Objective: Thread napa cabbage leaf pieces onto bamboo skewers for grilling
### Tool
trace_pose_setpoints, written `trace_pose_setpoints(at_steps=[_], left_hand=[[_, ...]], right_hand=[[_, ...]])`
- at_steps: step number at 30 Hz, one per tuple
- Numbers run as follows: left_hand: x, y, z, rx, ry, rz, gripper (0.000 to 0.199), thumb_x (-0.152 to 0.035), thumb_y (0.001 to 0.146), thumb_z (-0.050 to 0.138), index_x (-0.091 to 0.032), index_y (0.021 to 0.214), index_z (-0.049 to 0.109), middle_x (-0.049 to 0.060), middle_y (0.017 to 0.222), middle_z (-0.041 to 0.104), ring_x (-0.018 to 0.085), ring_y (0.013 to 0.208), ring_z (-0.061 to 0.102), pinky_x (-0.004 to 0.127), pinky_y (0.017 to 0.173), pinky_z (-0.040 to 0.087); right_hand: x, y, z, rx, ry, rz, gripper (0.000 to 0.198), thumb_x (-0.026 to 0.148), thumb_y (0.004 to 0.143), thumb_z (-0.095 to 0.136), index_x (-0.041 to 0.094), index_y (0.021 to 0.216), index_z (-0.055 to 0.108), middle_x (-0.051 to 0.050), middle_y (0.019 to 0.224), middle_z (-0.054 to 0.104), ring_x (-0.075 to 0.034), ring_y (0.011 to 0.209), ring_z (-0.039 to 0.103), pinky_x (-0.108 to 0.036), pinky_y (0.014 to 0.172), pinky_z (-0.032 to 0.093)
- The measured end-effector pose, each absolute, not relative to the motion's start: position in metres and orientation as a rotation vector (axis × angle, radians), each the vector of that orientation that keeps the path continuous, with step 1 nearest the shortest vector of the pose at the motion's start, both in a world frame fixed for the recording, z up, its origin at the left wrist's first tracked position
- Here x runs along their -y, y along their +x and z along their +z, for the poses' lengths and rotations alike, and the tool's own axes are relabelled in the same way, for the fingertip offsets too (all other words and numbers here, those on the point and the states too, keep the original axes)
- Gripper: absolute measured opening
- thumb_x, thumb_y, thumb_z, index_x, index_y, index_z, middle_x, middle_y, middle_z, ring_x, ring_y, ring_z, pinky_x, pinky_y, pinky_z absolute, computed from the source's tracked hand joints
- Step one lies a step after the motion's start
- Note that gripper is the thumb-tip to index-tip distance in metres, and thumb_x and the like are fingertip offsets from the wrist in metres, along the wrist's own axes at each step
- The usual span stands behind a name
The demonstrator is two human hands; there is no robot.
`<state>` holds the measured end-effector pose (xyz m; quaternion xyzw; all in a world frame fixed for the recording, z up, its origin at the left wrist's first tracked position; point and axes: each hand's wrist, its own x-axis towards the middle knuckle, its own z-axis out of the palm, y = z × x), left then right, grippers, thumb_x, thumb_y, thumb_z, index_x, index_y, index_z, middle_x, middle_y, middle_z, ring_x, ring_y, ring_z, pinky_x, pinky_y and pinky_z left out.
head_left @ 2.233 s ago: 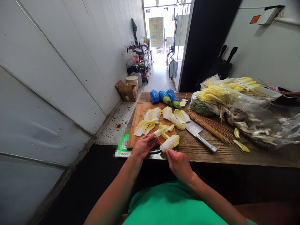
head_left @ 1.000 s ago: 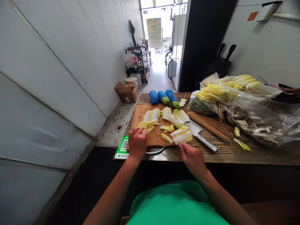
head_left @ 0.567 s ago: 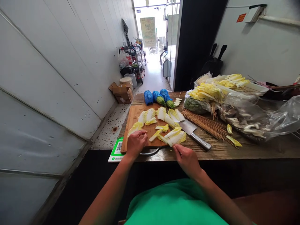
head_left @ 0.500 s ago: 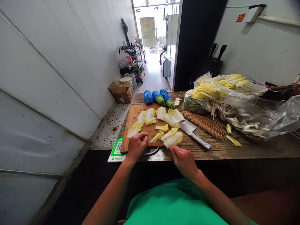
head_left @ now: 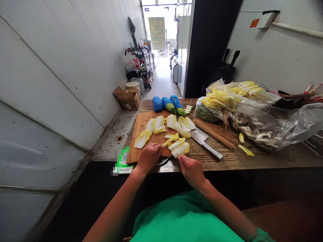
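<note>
Yellow-white cabbage leaves (head_left: 179,148), pinched by the right hand (head_left: 192,170) at the near edge of the cutting board (head_left: 141,123), might tear if twisted, while the left hand (head_left: 150,156), its hold unclear, sits bunched beside a small strip (head_left: 166,143).

L fingers (head_left: 157,148) now closer to cabbage lvs (head_left: 179,148) in R fingers (head_left: 182,162).

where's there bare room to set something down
Bare: the middle of the cutting board, beyond the left hand and right of the leftmost cabbage leaf; the tabletop between the right hand and the cleaver. Crowded: the right side, with loose skewers, skewered cabbage and bagged mushrooms.
</note>
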<state>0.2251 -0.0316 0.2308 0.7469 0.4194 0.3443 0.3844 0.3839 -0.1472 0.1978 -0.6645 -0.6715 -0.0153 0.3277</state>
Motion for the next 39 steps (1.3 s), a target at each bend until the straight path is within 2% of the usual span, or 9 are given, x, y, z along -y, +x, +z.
trace_pose_setpoints(at_steps=[3, 5, 7, 8, 13, 19, 23, 27, 39], left_hand=[[0.036, 0.226, 0.231, -1.11, 1.552, 0.939, 0.013, -0.03, 0.068, 0.068, -0.019, 0.076, 0.068, 0.004, 0.067, 0.062, 0.015, 0.064, 0.056, 0.022, 0.059, 0.043], [0.038, 0.225, 0.232, -1.05, 1.217, 0.843, 0.017, -0.032, 0.068, 0.068, -0.016, 0.075, 0.066, 0.0, 0.057, 0.055, 0.009, 0.046, 0.047, 0.018, 0.04, 0.032], [0.038, 0.222, 0.234, -0.963, 0.93, 0.725, 0.018, -0.029, 0.068, 0.069, -0.013, 0.072, 0.062, -0.001, 0.056, 0.051, 0.005, 0.04, 0.04, 0.015, 0.034, 0.023], [0.037, 0.221, 0.235, -0.926, 0.827, 0.685, 0.018, -0.028, 0.068, 0.069, -0.012, 0.071, 0.061, -0.001, 0.058, 0.051, 0.003, 0.041, 0.039, 0.014, 0.034, 0.022], [0.038, 0.214, 0.237, -0.759, 0.654, 0.654, 0.011, -0.017, 0.072, 0.067, -0.007, 0.076, 0.063, 0.004, 0.068, 0.055, 0.003, 0.051, 0.044, 0.011, 0.042, 0.035], [0.039, 0.22, 0.23, -0.829, 0.572, 0.824, 0.013, -0.018, 0.076, 0.064, -0.007, 0.073, 0.061, 0.004, 0.067, 0.058, 0.003, 0.049, 0.047, 0.011, 0.039, 0.036], [0.039, 0.225, 0.236, -0.88, 0.538, 0.828, 0.015, -0.018, 0.084, 0.054, -0.007, 0.09, 0.062, 0.014, 0.089, 0.066, 0.015, 0.074, 0.063, 0.024, 0.063, 0.052], [0.043, 0.227, 0.243, -0.861, 0.557, 0.814, 0.024, -0.022, 0.087, 0.047, -0.005, 0.096, 0.061, 0.019, 0.097, 0.066, 0.022, 0.09, 0.064, 0.031, 0.076, 0.051], [0.047, 0.228, 0.239, -0.877, 0.574, 0.891, 0.019, -0.015, 0.085, 0.048, -0.005, 0.095, 0.062, 0.019, 0.098, 0.067, 0.024, 0.095, 0.063, 0.038, 0.089, 0.047]], right_hand=[[0.152, 0.382, 0.2, 1.759, -1.696, -0.028, 0.033, 0.021, 0.095, 0.034, 0.016, 0.075, 0.059, -0.003, 0.065, 0.065, -0.01, 0.058, 0.06, -0.02, 0.054, 0.03], [0.155, 0.38, 0.199, 1.794, -1.663, -0.02, 0.032, 0.02, 0.095, 0.034, 0.016, 0.075, 0.059, -0.003, 0.065, 0.065, -0.01, 0.058, 0.06, -0.02, 0.054, 0.03], [0.157, 0.377, 0.196, 1.828, -1.644, -0.014, 0.032, 0.02, 0.095, 0.035, 0.016, 0.074, 0.059, -0.003, 0.064, 0.065, -0.01, 0.057, 0.059, -0.02, 0.053, 0.029], [0.157, 0.375, 0.195, 1.842, -1.639, -0.013, 0.032, 0.019, 0.095, 0.035, 0.016, 0.074, 0.059, -0.003, 0.064, 0.065, -0.01, 0.056, 0.059, -0.02, 0.052, 0.029], [0.154, 0.371, 0.189, 1.858, -1.654, -0.035, 0.031, 0.019, 0.094, 0.036, 0.016, 0.074, 0.059, -0.002, 0.063, 0.064, -0.01, 0.054, 0.059, -0.022, 0.05, 0.027], [0.157, 0.37, 0.191, 1.871, -1.602, -0.047, 0.032, 0.019, 0.094, 0.035, 0.015, 0.073, 0.059, -0.002, 0.063, 0.064, -0.009, 0.054, 0.058, -0.022, 0.05, 0.027], [0.159, 0.367, 0.19, 1.901, -1.606, -0.043, 0.031, 0.019, 0.094, 0.035, 0.016, 0.073, 0.058, -0.002, 0.062, 0.064, -0.009, 0.053, 0.058, -0.022, 0.05, 0.027], [0.159, 0.365, 0.191, 1.892, -1.616, -0.043, 0.032, 0.019, 0.094, 0.035, 0.016, 0.071, 0.057, -0.002, 0.06, 0.063, -0.01, 0.052, 0.057, -0.022, 0.049, 0.027], [0.16, 0.364, 0.195, 1.864, -1.621, -0.01, 0.033, 0.02, 0.094, 0.034, 0.015, 0.072, 0.058, -0.002, 0.062, 0.064, -0.01, 0.053, 0.058, -0.022, 0.049, 0.026]])
